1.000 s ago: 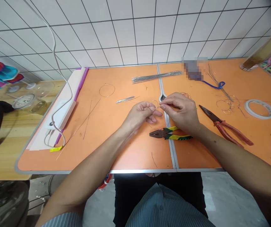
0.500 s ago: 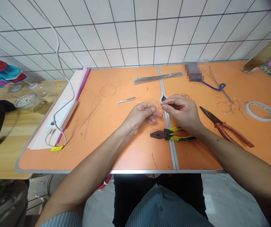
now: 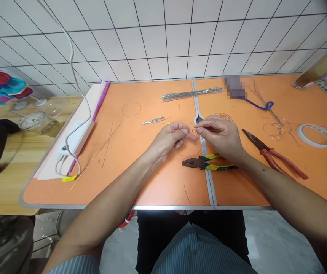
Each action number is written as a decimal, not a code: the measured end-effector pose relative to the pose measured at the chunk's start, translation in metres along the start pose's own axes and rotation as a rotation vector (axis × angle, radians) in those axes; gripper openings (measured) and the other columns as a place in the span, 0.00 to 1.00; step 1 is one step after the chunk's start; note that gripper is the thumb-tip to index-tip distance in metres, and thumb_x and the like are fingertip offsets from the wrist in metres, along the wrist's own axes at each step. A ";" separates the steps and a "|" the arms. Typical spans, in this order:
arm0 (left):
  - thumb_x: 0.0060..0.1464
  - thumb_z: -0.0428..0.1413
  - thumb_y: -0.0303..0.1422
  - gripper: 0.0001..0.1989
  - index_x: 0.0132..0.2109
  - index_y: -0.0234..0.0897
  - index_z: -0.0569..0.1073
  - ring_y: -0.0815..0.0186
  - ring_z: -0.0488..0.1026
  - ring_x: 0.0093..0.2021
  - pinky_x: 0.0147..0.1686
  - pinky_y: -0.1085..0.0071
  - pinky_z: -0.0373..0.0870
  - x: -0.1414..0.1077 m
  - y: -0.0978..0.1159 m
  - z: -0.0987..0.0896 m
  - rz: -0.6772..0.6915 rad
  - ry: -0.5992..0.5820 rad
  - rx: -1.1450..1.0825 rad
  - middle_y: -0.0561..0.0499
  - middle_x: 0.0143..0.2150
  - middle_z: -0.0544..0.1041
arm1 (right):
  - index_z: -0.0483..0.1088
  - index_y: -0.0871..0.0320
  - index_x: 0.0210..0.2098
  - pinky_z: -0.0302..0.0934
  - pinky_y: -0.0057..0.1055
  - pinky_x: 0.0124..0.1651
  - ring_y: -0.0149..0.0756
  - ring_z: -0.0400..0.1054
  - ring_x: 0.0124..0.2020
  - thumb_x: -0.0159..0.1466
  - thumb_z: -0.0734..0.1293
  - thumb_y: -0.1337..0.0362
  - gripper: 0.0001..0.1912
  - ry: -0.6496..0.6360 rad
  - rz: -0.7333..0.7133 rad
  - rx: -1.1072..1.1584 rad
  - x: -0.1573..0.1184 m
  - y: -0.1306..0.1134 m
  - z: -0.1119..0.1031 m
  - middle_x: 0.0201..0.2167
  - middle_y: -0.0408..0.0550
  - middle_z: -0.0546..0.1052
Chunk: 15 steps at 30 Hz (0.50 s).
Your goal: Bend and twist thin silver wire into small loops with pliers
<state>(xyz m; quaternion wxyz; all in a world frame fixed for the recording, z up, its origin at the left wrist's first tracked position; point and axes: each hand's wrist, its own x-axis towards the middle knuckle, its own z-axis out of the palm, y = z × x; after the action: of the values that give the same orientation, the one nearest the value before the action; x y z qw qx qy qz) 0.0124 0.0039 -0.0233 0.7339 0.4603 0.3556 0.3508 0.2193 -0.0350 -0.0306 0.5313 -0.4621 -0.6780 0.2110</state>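
My left hand (image 3: 175, 136) pinches a thin copper-coloured wire (image 3: 192, 130) between thumb and forefinger, its other fingers curled beneath. Close on its right, my right hand (image 3: 219, 134) grips the same wire with thumb and fingertips. The wire forms a loop that hangs below the hands; much of it is hidden by the fingers. Just under my right hand lie combination pliers (image 3: 199, 162) with yellow-green handles, partly covered by the wrist. To the right of that forearm rest long-nose pliers (image 3: 266, 149) with red handles.
A bundle of silvery wires (image 3: 192, 94) lies at the back, a shorter bundle (image 3: 153, 120) nearer. A wire ring (image 3: 131, 109) and loose wires (image 3: 106, 144) are on the left. A power strip (image 3: 80, 137) stands at the left edge, a tape roll (image 3: 315, 135) at the right.
My left hand's lower fingers have curled in a little. Both hands keep their pinch on the wire; the whole view has shifted very slightly.
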 end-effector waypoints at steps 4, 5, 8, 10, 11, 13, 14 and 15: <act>0.60 0.66 0.31 0.07 0.39 0.34 0.76 0.78 0.54 0.18 0.21 0.75 0.44 0.000 0.001 -0.001 0.004 -0.008 0.005 0.41 0.35 0.88 | 0.88 0.50 0.40 0.72 0.38 0.42 0.40 0.80 0.38 0.71 0.76 0.64 0.05 -0.018 -0.070 -0.048 -0.001 0.000 -0.002 0.38 0.46 0.88; 0.59 0.66 0.32 0.07 0.39 0.34 0.77 0.78 0.54 0.18 0.21 0.74 0.43 0.000 0.001 0.000 0.002 -0.007 0.011 0.41 0.35 0.88 | 0.88 0.50 0.40 0.72 0.38 0.42 0.39 0.80 0.38 0.71 0.76 0.64 0.06 -0.022 -0.083 -0.059 -0.001 0.000 -0.002 0.38 0.46 0.88; 0.57 0.67 0.31 0.07 0.39 0.34 0.77 0.78 0.52 0.18 0.21 0.74 0.42 -0.001 0.002 0.001 -0.005 0.006 0.033 0.41 0.35 0.88 | 0.88 0.51 0.40 0.72 0.37 0.42 0.38 0.80 0.37 0.71 0.75 0.65 0.06 -0.040 -0.099 -0.067 -0.001 -0.001 -0.002 0.37 0.46 0.88; 0.54 0.67 0.29 0.06 0.37 0.35 0.77 0.79 0.51 0.18 0.21 0.73 0.42 -0.001 0.002 0.002 -0.002 0.026 0.055 0.43 0.34 0.87 | 0.87 0.52 0.40 0.70 0.35 0.40 0.37 0.79 0.35 0.71 0.75 0.66 0.06 -0.054 -0.092 -0.061 -0.001 -0.004 -0.001 0.36 0.45 0.87; 0.52 0.67 0.29 0.06 0.36 0.35 0.77 0.79 0.51 0.18 0.21 0.73 0.42 -0.002 0.002 0.003 0.002 0.038 0.065 0.44 0.33 0.87 | 0.87 0.52 0.39 0.69 0.35 0.39 0.36 0.78 0.35 0.70 0.74 0.66 0.06 -0.061 -0.080 -0.058 -0.001 -0.006 0.000 0.35 0.45 0.87; 0.50 0.66 0.29 0.06 0.35 0.36 0.76 0.78 0.51 0.18 0.21 0.73 0.43 -0.002 0.001 0.003 0.023 0.072 0.082 0.46 0.32 0.86 | 0.87 0.53 0.39 0.68 0.34 0.38 0.36 0.77 0.34 0.69 0.74 0.66 0.07 -0.077 -0.036 -0.051 -0.002 -0.011 0.001 0.34 0.45 0.87; 0.49 0.66 0.29 0.06 0.35 0.36 0.76 0.78 0.51 0.19 0.21 0.73 0.44 -0.002 0.001 0.003 0.040 0.092 0.087 0.47 0.32 0.85 | 0.87 0.53 0.38 0.68 0.34 0.38 0.36 0.77 0.34 0.69 0.73 0.66 0.08 -0.086 -0.005 -0.044 -0.003 -0.013 0.001 0.35 0.45 0.87; 0.49 0.65 0.29 0.06 0.35 0.37 0.76 0.77 0.51 0.19 0.22 0.73 0.45 -0.002 0.000 0.003 0.060 0.114 0.093 0.48 0.32 0.85 | 0.87 0.53 0.38 0.68 0.34 0.38 0.36 0.77 0.35 0.69 0.72 0.65 0.08 -0.089 0.029 -0.039 -0.003 -0.016 0.001 0.35 0.46 0.87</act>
<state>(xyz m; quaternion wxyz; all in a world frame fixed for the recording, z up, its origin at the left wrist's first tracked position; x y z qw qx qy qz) 0.0144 0.0012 -0.0219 0.6796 0.4835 0.3986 0.3815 0.2123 -0.0454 -0.0202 0.4882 -0.4723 -0.6983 0.2258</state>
